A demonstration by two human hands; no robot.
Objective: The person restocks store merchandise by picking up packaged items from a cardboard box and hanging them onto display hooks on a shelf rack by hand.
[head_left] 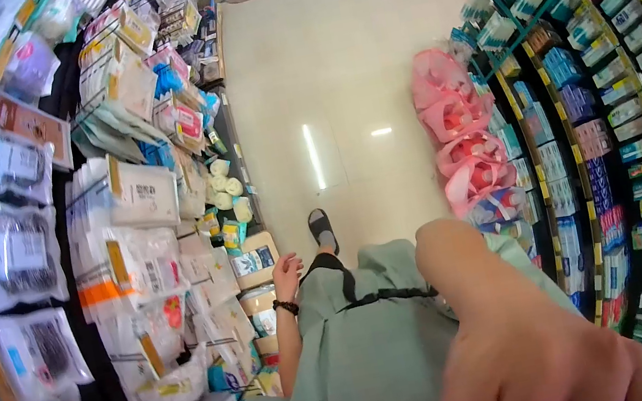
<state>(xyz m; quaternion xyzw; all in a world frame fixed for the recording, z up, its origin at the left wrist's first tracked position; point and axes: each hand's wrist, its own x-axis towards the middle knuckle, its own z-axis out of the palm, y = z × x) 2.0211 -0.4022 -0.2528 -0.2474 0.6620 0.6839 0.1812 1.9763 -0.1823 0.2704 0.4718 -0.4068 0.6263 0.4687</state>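
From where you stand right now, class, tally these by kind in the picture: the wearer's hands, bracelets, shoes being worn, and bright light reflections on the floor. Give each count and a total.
Hands: 2, the left hand and the right hand
Bracelets: 1, a dark bracelet
Shoes: 1, a dark shoe
Reflections: 2, a long streak and a short streak
Total: 6

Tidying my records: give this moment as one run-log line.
left hand: loosely curled, no item seen | right hand: near camera, fingertips unseen | pink bags: right of aisle floor
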